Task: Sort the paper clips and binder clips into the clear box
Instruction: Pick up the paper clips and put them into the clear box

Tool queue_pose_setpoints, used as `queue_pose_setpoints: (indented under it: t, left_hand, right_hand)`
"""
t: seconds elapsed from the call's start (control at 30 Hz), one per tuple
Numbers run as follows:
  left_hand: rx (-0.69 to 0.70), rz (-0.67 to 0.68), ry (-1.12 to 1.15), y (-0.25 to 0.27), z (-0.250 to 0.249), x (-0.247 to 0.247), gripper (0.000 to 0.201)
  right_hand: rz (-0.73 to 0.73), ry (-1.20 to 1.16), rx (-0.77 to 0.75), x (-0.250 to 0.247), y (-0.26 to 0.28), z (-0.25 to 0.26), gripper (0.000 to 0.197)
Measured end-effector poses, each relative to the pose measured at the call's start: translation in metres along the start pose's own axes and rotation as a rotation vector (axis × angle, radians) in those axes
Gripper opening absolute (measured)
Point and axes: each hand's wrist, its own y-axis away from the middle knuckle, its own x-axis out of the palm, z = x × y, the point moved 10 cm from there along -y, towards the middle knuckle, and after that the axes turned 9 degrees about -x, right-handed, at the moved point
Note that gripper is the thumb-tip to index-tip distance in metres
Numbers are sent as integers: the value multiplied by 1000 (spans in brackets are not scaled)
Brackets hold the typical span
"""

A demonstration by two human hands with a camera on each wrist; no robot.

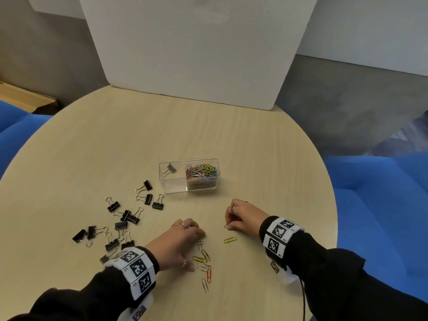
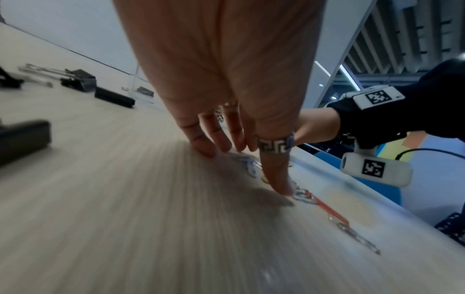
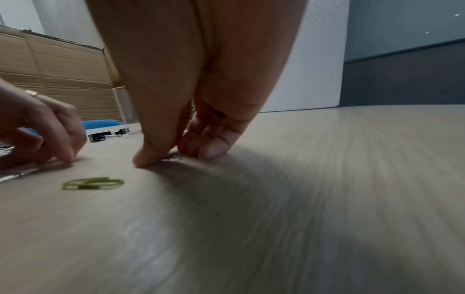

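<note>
On the round table (image 1: 115,140), the clear box (image 1: 188,176) stands near the middle. The right hand (image 1: 244,216) pinches a paper clip (image 1: 226,226) near the front edge. The left hand (image 1: 183,242) rests straight fingers on loose paper clips (image 1: 205,265). Binder clips (image 1: 120,223) lie toward the left edge. The wrist bands' small letters are not readable.

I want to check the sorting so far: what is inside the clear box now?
The clear box has two parts: one black binder clip in the left, a pile of coloured paper clips in the right. What lies deep under that pile is covered.
</note>
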Motion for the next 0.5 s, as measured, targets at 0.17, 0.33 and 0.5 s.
queue_pose_setpoints:
  t: [0.17, 0.33, 0.5]
  left_hand:
    - [42, -30, -72, -3, -12, 4, 58]
    - [96, -43, -95, -4, -23, 4, 35]
    - [92, -52, -171, -6, -28, 8, 26]
  right_hand:
    - [16, 45, 7, 7, 8, 3, 11]
    - [-60, -146, -33, 17, 29, 9, 20]
    - [-68, -26, -19, 28, 33, 10, 23]
